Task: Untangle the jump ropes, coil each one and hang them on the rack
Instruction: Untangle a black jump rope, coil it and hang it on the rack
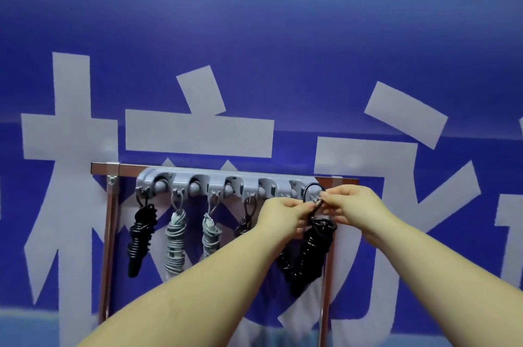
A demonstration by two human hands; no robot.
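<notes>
At centre right of the frame, a black loop (312,191) of the coiled black jump rope (311,253) is pinched by the left hand (285,212) and the right hand (353,205), both grips closed on it at the rightmost hook of the grey rack (226,182). Four coiled ropes are hung further left: black (141,236), grey (175,242), grey (210,233), and one mostly hidden behind the left forearm. The copper frame (109,233) is cut off below.
</notes>
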